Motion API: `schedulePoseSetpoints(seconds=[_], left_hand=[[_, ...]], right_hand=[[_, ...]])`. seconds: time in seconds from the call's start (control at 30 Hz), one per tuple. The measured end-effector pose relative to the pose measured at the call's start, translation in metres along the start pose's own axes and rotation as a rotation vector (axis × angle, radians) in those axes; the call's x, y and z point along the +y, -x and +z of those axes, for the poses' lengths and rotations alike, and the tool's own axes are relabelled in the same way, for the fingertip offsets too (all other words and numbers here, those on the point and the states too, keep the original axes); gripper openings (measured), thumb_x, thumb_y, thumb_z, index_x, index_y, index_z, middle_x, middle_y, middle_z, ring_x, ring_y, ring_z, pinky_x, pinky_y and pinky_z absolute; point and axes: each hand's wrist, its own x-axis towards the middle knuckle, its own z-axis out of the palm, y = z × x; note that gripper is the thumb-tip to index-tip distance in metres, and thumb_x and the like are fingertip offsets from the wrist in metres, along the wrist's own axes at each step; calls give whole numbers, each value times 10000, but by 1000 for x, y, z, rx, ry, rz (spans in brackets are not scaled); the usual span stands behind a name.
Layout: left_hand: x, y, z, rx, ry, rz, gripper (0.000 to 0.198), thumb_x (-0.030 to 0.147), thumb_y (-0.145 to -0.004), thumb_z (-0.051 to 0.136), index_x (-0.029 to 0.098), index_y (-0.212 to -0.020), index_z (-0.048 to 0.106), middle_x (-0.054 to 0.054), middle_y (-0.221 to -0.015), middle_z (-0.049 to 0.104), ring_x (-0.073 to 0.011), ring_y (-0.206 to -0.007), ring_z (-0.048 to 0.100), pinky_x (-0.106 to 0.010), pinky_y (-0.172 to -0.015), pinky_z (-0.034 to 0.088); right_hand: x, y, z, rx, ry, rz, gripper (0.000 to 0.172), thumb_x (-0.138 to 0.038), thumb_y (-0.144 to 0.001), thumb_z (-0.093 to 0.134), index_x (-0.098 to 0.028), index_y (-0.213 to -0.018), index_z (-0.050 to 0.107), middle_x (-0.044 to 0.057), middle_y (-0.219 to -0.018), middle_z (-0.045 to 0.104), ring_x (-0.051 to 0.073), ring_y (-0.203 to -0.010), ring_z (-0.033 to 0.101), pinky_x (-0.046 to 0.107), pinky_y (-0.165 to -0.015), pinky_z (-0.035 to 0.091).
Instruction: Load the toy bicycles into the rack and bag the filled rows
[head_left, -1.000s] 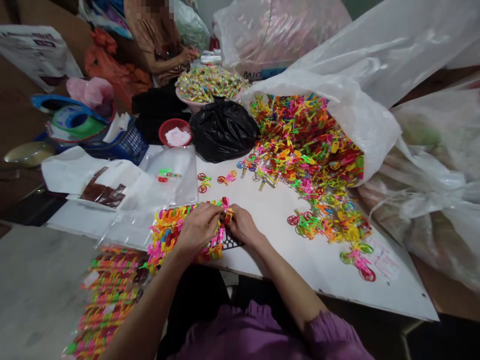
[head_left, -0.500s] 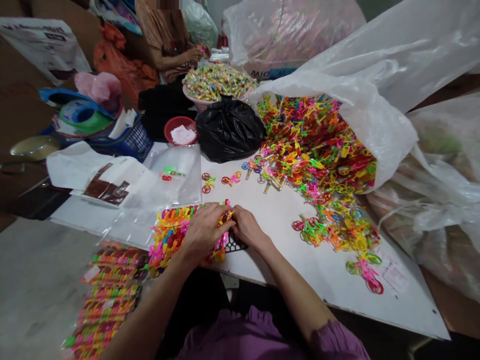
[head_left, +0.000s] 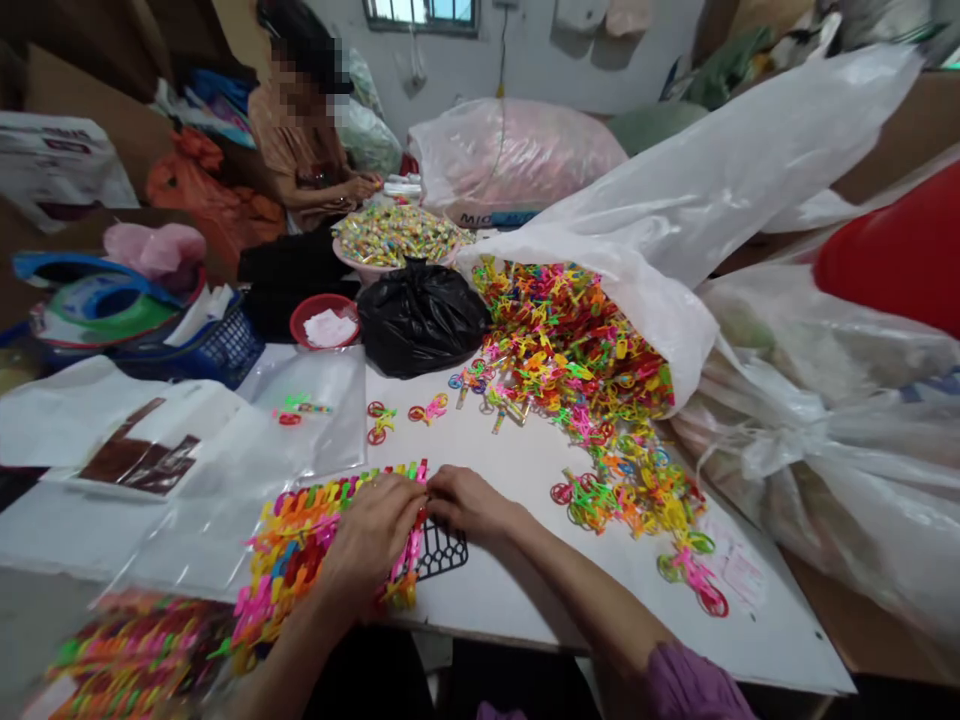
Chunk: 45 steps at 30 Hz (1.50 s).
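Note:
My left hand lies over a packed block of colourful small plastic toys, its fingers bent and pressed together at the block's right edge. There my right hand meets it, fingertips pinched together. Whatever is between the fingertips is hidden. Under the toys, a black plastic grid shows to the right, just below my right hand. The toys stand in tight rows of pink, orange, yellow and green on the grid.
Loose toy bicycles spill from a large white sack on the right. A black plastic bag, a red basket and clear bags lie around the white table. Another person sits at the back left.
The view has tilted up and shifted right, so the table's things appear lower and further left. Both hands stay together at the block's right edge; more of the black grid shows.

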Motion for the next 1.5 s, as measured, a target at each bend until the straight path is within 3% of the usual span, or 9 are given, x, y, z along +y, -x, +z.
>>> schedulePoseSetpoints(seconds=[0.07,0.17,0.27,0.4,0.57,0.83,1.07,1.37,1.5], left_hand=[[0,2,2,-14,-3,4,172,233,-887,424,186,-856,587,-23,-801,623,-162,-789,571,-306,-732,439],[0,2,2,-29,-2,28,157,236,-885,437,187,-845,580,-18,-803,618,-161,-797,566,-312,-750,428],[0,-1,-1,-17,3,46,161,234,-885,434,186,-833,580,-14,-788,617,-151,-777,565,-299,-736,427],[-3,-9,-3,-9,-13,31,171,242,-886,429,187,-814,573,-13,-760,614,-151,-750,562,-291,-716,427],[-10,-22,-2,-53,-74,-74,159,242,-875,437,172,-813,566,-39,-782,610,-178,-770,556,-317,-740,427],[-1,-18,-7,-71,-93,-125,123,212,-857,462,170,-803,564,-42,-797,604,-179,-792,554,-313,-763,425],[-1,-14,-8,-64,-49,-136,117,203,-853,464,174,-814,571,-39,-814,613,-173,-808,560,-309,-766,429],[-2,-13,-14,-126,-59,-78,175,184,-875,421,148,-891,592,-60,-877,620,-183,-878,554,-328,-827,436],[16,5,-27,-9,-118,-99,203,236,-881,443,167,-995,596,-67,-983,615,-196,-973,539,-355,-894,414]], right_hand=[[15,5,-27,83,32,123,214,-245,-855,487,-178,-1018,608,40,-923,630,140,-824,569,216,-715,403],[38,3,-70,296,309,561,254,-182,-849,441,-122,-1040,599,123,-1001,619,195,-873,583,269,-729,408],[48,-4,-89,312,459,757,244,-138,-838,413,-92,-976,609,167,-987,615,226,-868,601,287,-707,409],[36,6,-63,407,344,639,187,-195,-817,455,-134,-947,576,111,-896,632,187,-772,594,257,-653,396],[16,37,-13,485,-147,390,114,-243,-783,484,-176,-847,550,-8,-680,567,111,-592,501,209,-561,356],[-33,47,13,522,-702,250,127,-278,-736,544,-173,-806,535,-21,-697,541,106,-607,485,208,-561,394],[-42,38,72,515,-640,260,73,-204,-760,467,-179,-810,514,-7,-716,536,121,-628,478,223,-586,394],[-43,45,63,377,-237,196,147,-139,-765,428,-174,-889,498,34,-823,551,150,-715,521,243,-645,404],[-52,42,55,239,-104,286,211,-130,-745,472,-169,-952,491,56,-895,567,169,-750,545,264,-660,411]])
